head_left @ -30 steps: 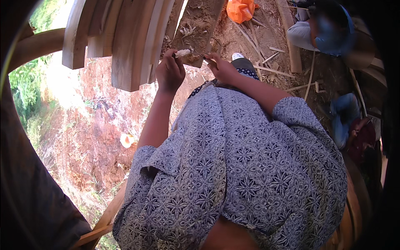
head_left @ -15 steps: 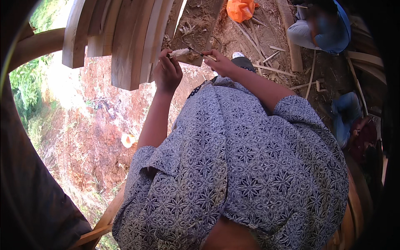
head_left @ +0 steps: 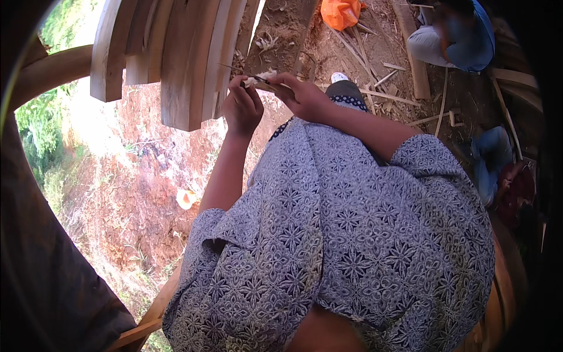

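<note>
My left hand (head_left: 243, 108) is closed on the lower end of a ragged white fibrous piece (head_left: 267, 75), held up near the ends of some wooden planks. My right hand (head_left: 302, 98) has come up against the same piece. Its fingers are closed round a slim tool (head_left: 270, 87) with a pale handle and a dark, thin shaft, whose exact kind I cannot make out. The tool lies across the white piece, and a thin dark tip shows beyond it to the left. My fingers partly hide both things.
Long curved planks (head_left: 186, 70) stand at the upper left above bright, sloping ground. An orange plastic bag (head_left: 340, 14) lies at the top among wood strips and shavings (head_left: 387, 104). One person in blue (head_left: 478, 41) sits at the upper right; another in dark red (head_left: 516, 190) is below.
My right hand has moved left and brought the tool across the white piece, close to my left hand. The tool's tip now points out past the piece to the left.
</note>
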`<action>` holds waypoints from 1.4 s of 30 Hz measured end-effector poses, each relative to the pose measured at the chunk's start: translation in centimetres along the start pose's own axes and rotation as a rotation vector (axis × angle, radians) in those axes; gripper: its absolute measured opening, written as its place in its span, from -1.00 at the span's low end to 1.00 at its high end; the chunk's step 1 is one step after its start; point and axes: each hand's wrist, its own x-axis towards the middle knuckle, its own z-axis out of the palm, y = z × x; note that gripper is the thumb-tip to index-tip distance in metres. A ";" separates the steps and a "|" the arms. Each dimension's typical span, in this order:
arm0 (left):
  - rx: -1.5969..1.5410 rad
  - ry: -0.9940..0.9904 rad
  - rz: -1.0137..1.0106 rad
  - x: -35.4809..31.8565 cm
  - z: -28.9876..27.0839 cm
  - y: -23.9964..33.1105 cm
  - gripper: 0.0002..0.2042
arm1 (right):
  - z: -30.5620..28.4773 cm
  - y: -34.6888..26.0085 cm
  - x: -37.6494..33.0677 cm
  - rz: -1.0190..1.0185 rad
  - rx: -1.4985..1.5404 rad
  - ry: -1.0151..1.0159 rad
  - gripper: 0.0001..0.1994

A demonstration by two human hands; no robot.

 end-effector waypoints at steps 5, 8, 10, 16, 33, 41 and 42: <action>-0.011 -0.045 -0.040 0.3 0.0 0.0 -0.75 | -0.8 2.9 -0.4 0.406 -0.146 -0.119 -0.64; -0.045 0.016 -0.013 0.2 0.0 -0.4 -0.75 | -0.4 1.9 -1.2 0.335 -0.172 -0.045 -0.64; -0.062 -0.010 -0.021 -0.7 -0.4 -0.2 -0.77 | -0.3 3.7 -2.6 0.288 -0.121 -0.049 -0.64; -0.044 -0.007 0.016 -0.1 -0.5 0.6 -0.76 | -1.0 7.1 -2.2 0.644 0.557 -0.137 -0.61; -0.088 -0.029 -0.033 0.2 -0.2 0.7 -0.73 | -2.2 6.1 -1.7 0.641 0.208 -0.192 -0.56; -0.065 -0.022 0.006 0.0 0.3 1.0 -0.71 | -0.5 1.0 -1.7 0.123 0.019 -0.057 -0.58; -0.064 -0.024 0.005 -0.1 0.2 0.9 -0.71 | -1.1 0.6 -1.4 0.206 -0.118 -0.139 -0.60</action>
